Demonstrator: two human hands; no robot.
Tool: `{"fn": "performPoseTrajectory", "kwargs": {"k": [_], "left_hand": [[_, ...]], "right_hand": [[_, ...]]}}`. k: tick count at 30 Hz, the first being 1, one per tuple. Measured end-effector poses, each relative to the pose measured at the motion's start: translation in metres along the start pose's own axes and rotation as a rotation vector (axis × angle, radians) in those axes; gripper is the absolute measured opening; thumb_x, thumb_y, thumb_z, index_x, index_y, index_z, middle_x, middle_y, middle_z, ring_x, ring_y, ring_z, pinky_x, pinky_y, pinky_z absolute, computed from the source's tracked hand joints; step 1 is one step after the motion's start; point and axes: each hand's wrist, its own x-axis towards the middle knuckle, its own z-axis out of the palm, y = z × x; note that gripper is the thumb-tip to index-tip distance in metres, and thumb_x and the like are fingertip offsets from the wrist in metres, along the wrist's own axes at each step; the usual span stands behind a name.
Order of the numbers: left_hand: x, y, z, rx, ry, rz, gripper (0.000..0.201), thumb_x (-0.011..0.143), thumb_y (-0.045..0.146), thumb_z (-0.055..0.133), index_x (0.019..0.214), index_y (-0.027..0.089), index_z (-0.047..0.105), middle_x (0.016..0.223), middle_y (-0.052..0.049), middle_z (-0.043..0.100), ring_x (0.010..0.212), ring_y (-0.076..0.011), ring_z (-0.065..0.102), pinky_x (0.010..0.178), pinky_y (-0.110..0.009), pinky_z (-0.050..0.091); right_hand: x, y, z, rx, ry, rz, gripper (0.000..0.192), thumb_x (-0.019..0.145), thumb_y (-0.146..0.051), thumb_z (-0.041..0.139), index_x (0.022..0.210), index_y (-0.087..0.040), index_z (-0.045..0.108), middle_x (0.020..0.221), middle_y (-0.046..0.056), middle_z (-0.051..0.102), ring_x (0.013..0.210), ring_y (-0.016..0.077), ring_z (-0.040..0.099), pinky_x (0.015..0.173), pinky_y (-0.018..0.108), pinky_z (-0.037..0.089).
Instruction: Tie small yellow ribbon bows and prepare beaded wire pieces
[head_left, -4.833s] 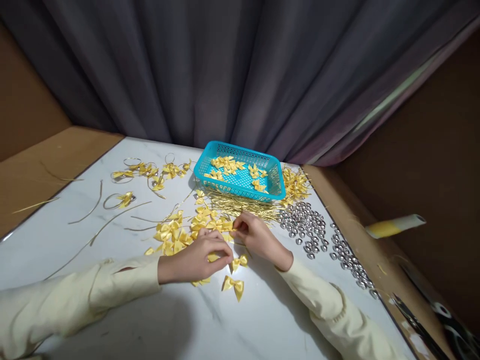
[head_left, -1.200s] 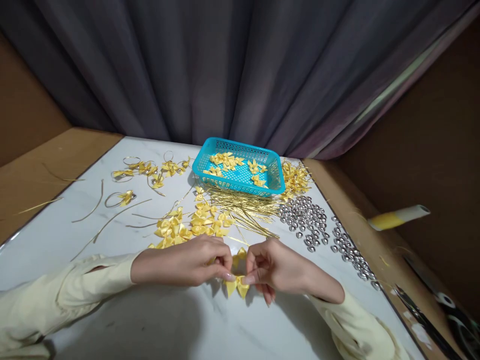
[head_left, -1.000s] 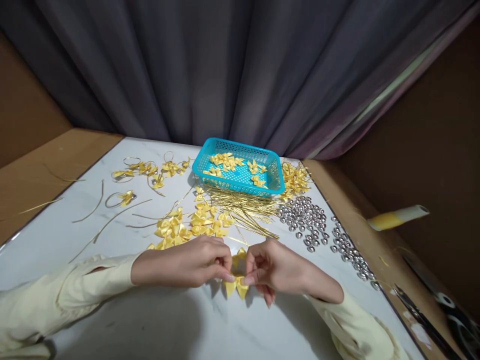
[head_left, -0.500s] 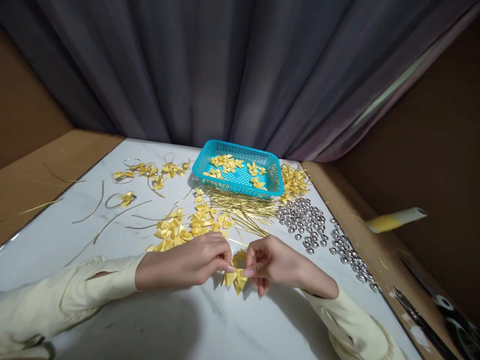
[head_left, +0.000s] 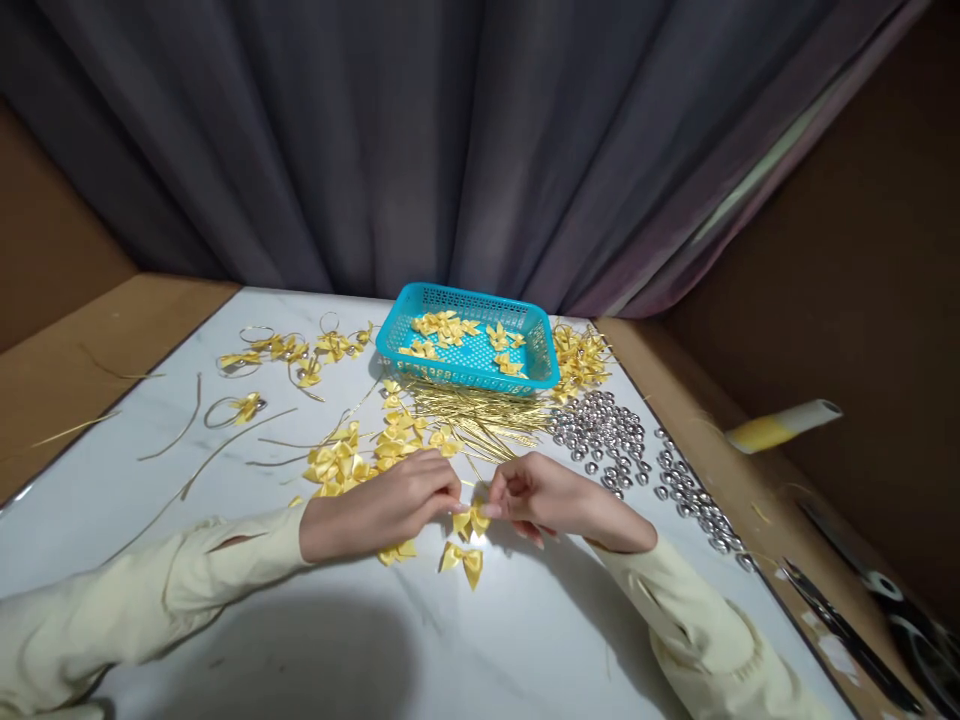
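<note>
Left hand (head_left: 390,505), right hand (head_left: 544,492) pinch one yellow bow (head_left: 471,519) together (second bow (head_left: 463,562) lies below).

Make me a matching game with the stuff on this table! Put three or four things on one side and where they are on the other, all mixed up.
Things:
1. blue basket
2. silver beads
3. yellow bow
4. lone bow

Places:
A. pinched between the left hand and the right hand
B. lying on the table just in front of the hands
C. at the back by the curtain, holding bows
D. spread along the right side of the table

Pairs: 1-C, 2-D, 3-A, 4-B
</note>
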Motion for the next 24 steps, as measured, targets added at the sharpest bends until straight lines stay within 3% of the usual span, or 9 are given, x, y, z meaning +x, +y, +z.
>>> {"fn": "performPoseTrajectory", "kwargs": {"k": [6,15,19,24], "left_hand": [[0.006,-0.013,0.006,0.032,0.015,0.007,0.023,0.097,0.024,0.040,0.078,0.016,0.051,0.077,-0.001,0.052,0.077,-0.0153,0.047,0.075,-0.028,0.038],[0.004,-0.013,0.012,0.055,0.029,0.036,0.028,0.098,0.027,0.037,0.079,0.017,0.053,0.077,-0.002,0.053,0.077,-0.0164,0.046,0.075,-0.030,0.037],[0.006,-0.015,0.009,0.051,0.053,0.003,0.027,0.098,0.027,0.038,0.079,0.016,0.053,0.080,-0.003,0.055,0.079,-0.0169,0.047,0.078,-0.030,0.037],[0.009,-0.022,0.005,0.018,0.069,-0.060,0.024,0.096,0.026,0.043,0.081,0.016,0.057,0.084,-0.004,0.058,0.086,-0.0182,0.050,0.082,-0.031,0.038]], "right_hand": [[0.010,0.006,-0.002,-0.051,0.036,-0.023,0.029,0.068,-0.039,0.071,0.063,-0.015,0.056,0.039,-0.010,0.041,0.036,0.0039,0.031,0.039,0.020,0.022],[0.017,0.013,-0.004,-0.127,0.051,-0.058,0.019,0.067,-0.029,0.068,0.060,-0.012,0.063,0.048,-0.007,0.043,0.048,0.0061,0.032,0.047,0.021,0.025],[0.023,0.021,-0.002,-0.149,0.158,-0.109,0.023,0.072,-0.034,0.065,0.065,-0.012,0.062,0.054,-0.004,0.048,0.052,0.0077,0.036,0.049,0.021,0.029],[0.034,0.030,0.001,-0.212,0.282,-0.173,0.023,0.077,-0.033,0.059,0.070,-0.012,0.060,0.054,-0.005,0.044,0.053,0.0081,0.033,0.050,0.022,0.027]]}}
